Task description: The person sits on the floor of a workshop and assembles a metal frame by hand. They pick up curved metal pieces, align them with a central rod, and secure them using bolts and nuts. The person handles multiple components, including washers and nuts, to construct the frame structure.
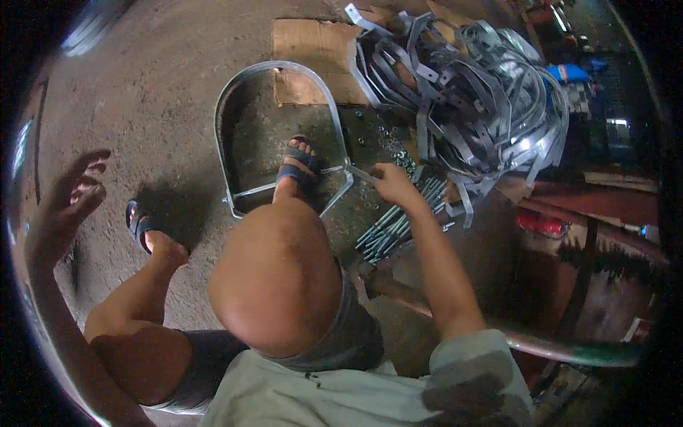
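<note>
At the far left, the left hand [82,191] hangs raised over the floor [156,85], its fingers loosely curled and parted, with nothing visible in its grasp. Below and to its right, a sandalled left foot [146,231] rests on the floor. Next comes a rounded metal loop [218,132], lying on the floor with its long axis running away from the person and its curved end reaching over the left edge of a cardboard sheet [306,44]. A cross rod [256,190] spans its nearer part from side to side, and the sandalled right foot [297,171] is set inside the loop, by the rod. The rod's right end lies just left of the right hand [393,186], much nearer to it than to the left one. That hand is closed around a slim metal piece [363,173] (perhaps a spanner; its outline is too blurred to tell), which points left toward that corner. Farther right lie scattered nuts [400,158], a bundle of threaded rods [400,224] and a heap of bent metal bands [484,99].
</note>
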Demonstrator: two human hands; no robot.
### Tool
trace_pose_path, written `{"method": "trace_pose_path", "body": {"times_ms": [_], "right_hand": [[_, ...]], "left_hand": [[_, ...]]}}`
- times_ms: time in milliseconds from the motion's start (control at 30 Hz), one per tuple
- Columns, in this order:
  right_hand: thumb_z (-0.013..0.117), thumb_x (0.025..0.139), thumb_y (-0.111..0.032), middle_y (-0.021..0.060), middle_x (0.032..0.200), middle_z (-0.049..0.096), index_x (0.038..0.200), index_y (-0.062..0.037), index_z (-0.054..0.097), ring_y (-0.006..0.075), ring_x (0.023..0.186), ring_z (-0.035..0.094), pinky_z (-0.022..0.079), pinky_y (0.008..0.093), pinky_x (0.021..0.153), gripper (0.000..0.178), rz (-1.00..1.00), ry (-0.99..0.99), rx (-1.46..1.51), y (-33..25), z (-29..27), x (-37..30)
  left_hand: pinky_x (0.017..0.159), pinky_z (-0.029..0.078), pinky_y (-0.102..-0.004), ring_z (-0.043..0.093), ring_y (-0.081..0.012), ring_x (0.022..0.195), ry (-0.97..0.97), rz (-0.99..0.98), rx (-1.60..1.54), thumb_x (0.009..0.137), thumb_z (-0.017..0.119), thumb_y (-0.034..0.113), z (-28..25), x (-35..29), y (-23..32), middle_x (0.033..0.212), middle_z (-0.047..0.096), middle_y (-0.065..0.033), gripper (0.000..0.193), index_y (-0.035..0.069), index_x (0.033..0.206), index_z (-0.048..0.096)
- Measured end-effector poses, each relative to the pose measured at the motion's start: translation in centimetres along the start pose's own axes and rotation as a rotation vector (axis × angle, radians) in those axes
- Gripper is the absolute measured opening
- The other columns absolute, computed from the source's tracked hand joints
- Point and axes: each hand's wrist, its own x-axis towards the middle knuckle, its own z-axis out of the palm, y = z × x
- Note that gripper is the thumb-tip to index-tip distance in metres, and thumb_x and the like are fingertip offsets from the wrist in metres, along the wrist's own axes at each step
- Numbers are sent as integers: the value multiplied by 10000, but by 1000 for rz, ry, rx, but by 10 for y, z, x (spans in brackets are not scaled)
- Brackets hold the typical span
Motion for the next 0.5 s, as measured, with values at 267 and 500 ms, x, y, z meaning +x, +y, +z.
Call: {"method": "trace_pose_path", "body": {"times_ms": [267,500], "right_hand": [[590,730,-74,248,1003,676,1073,-29,698,364,927,679,526,431,856,363,25,-130,-221,-26,-10,37],[617,700,-103,217,870,700,908,24,712,336,769,707,555,458,681,261,79,-238,-368,-23,-22,105]], "left_hand": [[1051,372,-412,504,-264,1190,112,-140,104,889,654,298,5,-3,11,1379,490,-153,520,184,1369,490],[966,435,-376,522,-228,1129,124,-131,108,910,639,276,16,12,16,1309,537,-101,483,180,1362,498]]}}
